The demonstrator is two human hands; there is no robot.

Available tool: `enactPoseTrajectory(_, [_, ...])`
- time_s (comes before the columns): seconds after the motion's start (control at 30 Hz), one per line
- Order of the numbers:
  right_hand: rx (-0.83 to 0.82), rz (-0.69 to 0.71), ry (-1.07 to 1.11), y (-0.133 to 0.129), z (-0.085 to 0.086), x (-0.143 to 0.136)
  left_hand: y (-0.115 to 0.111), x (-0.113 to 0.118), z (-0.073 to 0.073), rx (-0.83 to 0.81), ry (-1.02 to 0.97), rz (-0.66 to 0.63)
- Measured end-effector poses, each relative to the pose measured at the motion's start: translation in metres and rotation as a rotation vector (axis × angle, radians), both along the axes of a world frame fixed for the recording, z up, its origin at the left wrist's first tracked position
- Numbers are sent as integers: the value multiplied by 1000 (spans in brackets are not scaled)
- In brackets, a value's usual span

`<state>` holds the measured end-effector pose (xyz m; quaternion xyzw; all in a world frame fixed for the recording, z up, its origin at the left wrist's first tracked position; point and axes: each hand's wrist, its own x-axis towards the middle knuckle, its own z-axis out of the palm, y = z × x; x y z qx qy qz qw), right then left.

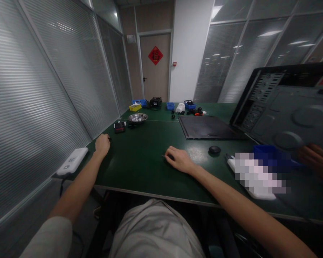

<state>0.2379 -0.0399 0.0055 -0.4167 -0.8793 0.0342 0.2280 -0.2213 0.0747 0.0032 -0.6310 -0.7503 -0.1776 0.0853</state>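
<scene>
My left hand [102, 145] rests at the left edge of the green table, its fingers closed. A bit of something small and dark shows past the fingertips, too little of it to name. My right hand [179, 160] lies curled on the middle of the table, closed round a thin metal-tipped tool [163, 156] that looks like a small screwdriver; its tip points left and the palm hides most of the rest. A round black object [214, 149] sits to the right of that hand. Beyond the left hand are a small dark box-like item [120, 127] and a metal bowl [138, 118] with small parts in it.
A flat black panel [204, 127] lies at the centre right. An open computer case [293, 107] stands at the right, with another person's hand [317, 161] and a blue bin [271, 156] before it. A white power strip [73, 161] lies at the left edge. Small bins [170, 106] line the back.
</scene>
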Motion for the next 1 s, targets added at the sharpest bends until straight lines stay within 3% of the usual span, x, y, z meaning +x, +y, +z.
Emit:
enactPoseTrajectory(0.1, [7,-12,5,-1,1,0,-6,38,7,-62,-150,-299])
enactPoseTrajectory(0.23, [15,-46,13,-2,2,0,-34,132,8,-158,-379,-915])
enactPoseTrajectory(0.33, [15,-83,10,-2,2,0,-57,191,3,-166,-470,-1163])
enactPoseTrajectory(0.47, [9,-94,2,-1,1,-2,-71,216,0,-184,-535,-1186])
enactPoseTrajectory(0.63, [9,-125,-3,1,0,-1,-74,212,-2,-152,-502,-1100])
enactPoseTrajectory(1.0, [13,-105,-11,2,-3,-1,-78,209,-4,-130,-512,-1119])
